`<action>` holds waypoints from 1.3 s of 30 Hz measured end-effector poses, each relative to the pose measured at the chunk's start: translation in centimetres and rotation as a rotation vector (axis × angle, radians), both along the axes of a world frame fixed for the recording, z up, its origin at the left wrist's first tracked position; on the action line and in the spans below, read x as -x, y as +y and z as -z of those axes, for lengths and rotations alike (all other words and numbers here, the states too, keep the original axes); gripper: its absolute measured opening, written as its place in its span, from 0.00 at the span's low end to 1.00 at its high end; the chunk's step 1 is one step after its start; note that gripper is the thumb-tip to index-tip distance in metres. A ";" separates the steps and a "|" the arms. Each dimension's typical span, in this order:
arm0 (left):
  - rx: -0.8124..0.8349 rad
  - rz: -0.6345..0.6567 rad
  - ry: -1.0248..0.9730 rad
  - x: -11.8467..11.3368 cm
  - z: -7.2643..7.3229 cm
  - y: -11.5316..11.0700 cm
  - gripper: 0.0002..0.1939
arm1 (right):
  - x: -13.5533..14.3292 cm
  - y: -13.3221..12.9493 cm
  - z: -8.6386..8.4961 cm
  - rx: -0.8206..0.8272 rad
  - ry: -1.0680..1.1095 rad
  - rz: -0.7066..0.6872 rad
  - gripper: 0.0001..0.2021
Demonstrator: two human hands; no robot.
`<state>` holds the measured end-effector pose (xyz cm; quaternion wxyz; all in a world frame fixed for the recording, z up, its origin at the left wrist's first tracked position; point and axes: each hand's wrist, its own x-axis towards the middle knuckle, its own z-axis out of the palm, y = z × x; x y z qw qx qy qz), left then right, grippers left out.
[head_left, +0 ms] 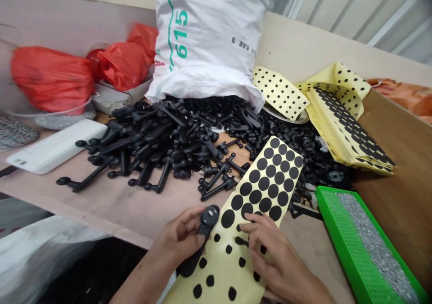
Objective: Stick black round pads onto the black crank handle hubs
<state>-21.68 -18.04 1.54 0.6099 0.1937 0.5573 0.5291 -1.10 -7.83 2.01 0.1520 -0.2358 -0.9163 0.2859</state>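
My left hand (184, 236) is closed round a black plastic arm (199, 241), whose round end points up and away from me. Beside it lies a yellow sheet (216, 268) of round black stickers, with large discs on its far part and small dark spots on its near part. My right hand (263, 245) is over the sheet's right side, fingers bent at the lowest row of discs; whether a sticker is between them I cannot make out.
Black plastic arms (151, 137) and small parts spill from a white sack (209, 29). A green tray (367, 245) of small metal pieces stands right. More sticker sheets (347, 124) lie behind it. At left are a white box (57, 146) and red bags (54, 79).
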 end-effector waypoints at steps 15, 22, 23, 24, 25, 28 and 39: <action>-0.004 0.156 0.040 -2.1 0.6 2.2 0.18 | 2.3 0.5 -1.7 1.255 0.520 0.233 0.12; -0.067 0.116 0.074 -2.5 0.8 2.3 0.18 | 2.5 0.3 -1.1 1.275 0.536 0.232 0.11; -0.074 0.116 0.066 -2.5 0.7 2.3 0.18 | 2.5 0.3 -1.1 1.277 0.539 0.233 0.11; -0.078 0.116 0.059 -2.5 0.5 2.3 0.18 | 2.5 0.3 -1.1 1.287 0.543 0.235 0.11; -0.078 0.121 0.051 -2.5 0.4 2.3 0.18 | 2.5 0.3 -1.1 1.303 0.546 0.238 0.10; -0.058 0.137 0.037 -2.4 0.0 2.4 0.19 | 2.5 0.3 -1.2 1.375 0.551 0.247 0.08; -0.079 0.143 0.017 -2.2 0.3 2.4 0.20 | 2.6 0.1 -1.5 1.475 0.572 0.234 0.08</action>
